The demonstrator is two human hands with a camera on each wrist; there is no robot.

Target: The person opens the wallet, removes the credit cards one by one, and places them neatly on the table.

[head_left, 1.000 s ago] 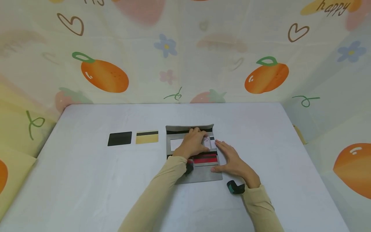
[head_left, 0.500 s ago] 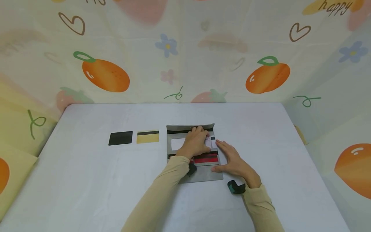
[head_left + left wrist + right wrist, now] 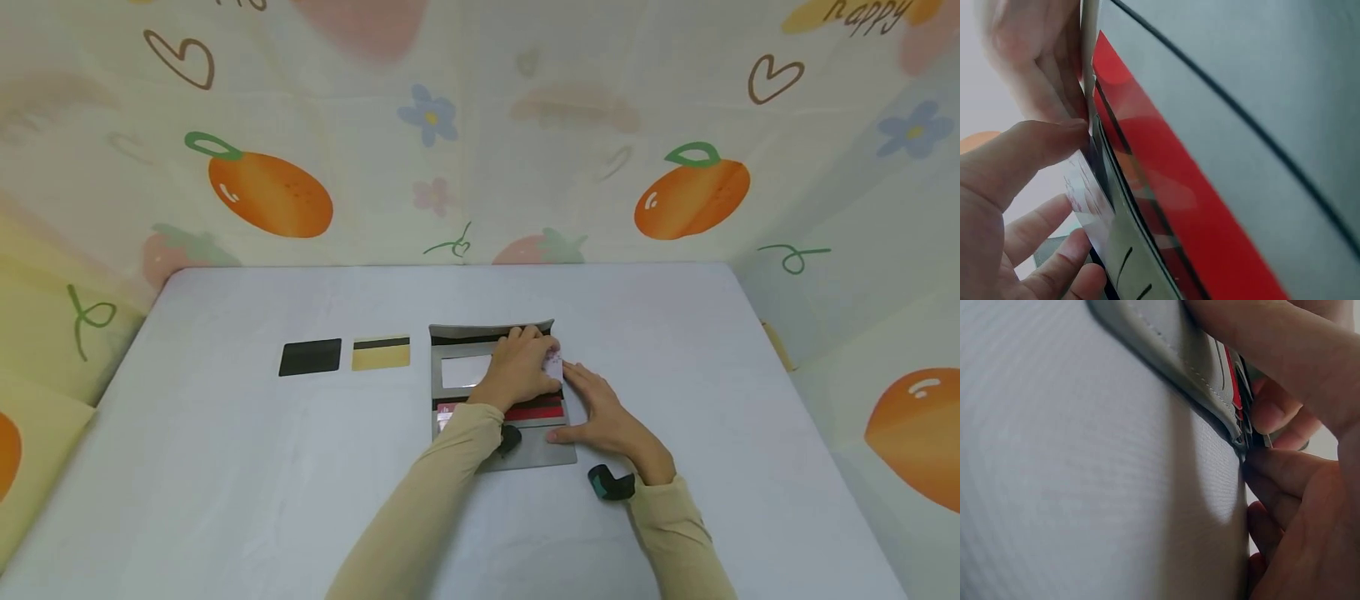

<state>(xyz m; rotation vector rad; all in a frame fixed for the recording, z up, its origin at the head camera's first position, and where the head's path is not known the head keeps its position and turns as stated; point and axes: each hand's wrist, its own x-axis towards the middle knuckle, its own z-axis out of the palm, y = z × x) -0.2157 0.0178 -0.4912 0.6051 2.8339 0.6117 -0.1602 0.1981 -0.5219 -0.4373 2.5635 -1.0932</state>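
Note:
A grey wallet (image 3: 540,454) lies unfolded on the table. My left hand (image 3: 517,371) is over its upper half and pinches a white card with pinkish print (image 3: 1088,203) between thumb and fingers. Part of that card is behind the fingers. Below it, a red card with a dark stripe (image 3: 543,413) sits in a pocket of the wallet. My right hand (image 3: 611,421) rests at the wallet's right edge, its thumb on the lower flap and its other fingers extended along the side, close to the left fingertips.
Left of the wallet lie a black card (image 3: 310,357) and a gold card with a dark stripe (image 3: 381,354). A pinkish card (image 3: 446,414) shows at the wallet's lower left. A white panel (image 3: 465,372) shows at its upper left. Patterned cloth (image 3: 480,167) hangs behind the white table (image 3: 225,467).
My left hand has shifted right across the wallet with the white card, uncovering the pinkish card at the lower left. My right hand stays nearly where it was.

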